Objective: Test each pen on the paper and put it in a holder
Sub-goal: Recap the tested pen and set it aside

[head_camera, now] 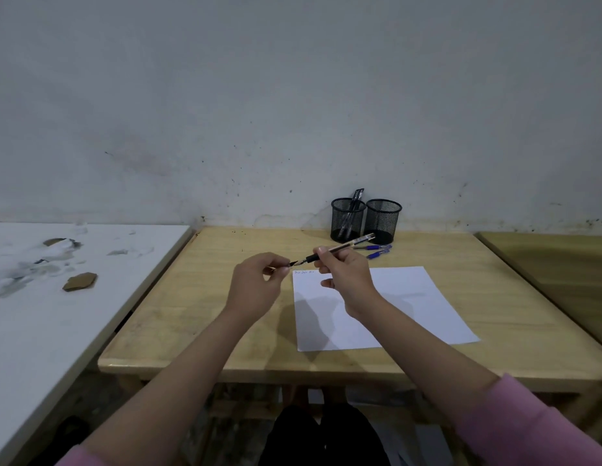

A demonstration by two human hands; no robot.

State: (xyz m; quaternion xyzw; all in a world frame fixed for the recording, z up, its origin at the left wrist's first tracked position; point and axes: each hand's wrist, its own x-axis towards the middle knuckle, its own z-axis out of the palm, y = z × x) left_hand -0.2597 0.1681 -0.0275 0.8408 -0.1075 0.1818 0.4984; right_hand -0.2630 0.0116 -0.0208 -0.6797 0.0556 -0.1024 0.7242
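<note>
My right hand (343,274) grips a clear-barrelled black pen (346,247) above the wooden table (198,317), its tip pointing left. My left hand (259,280) pinches the pen's small black cap (293,263) just off the tip. Below lies a white sheet of paper (410,307) with short scribbles at its top left corner. Two black mesh holders stand at the back: the left holder (347,220) contains two pens, and nothing shows in the right holder (383,218). Two blue pens (377,251) lie in front of the holders.
A white table (57,314) with brown cardboard scraps (80,281) and stains adjoins on the left. Another wooden table (562,264) sits to the right. A grey wall (293,112) rises right behind the holders.
</note>
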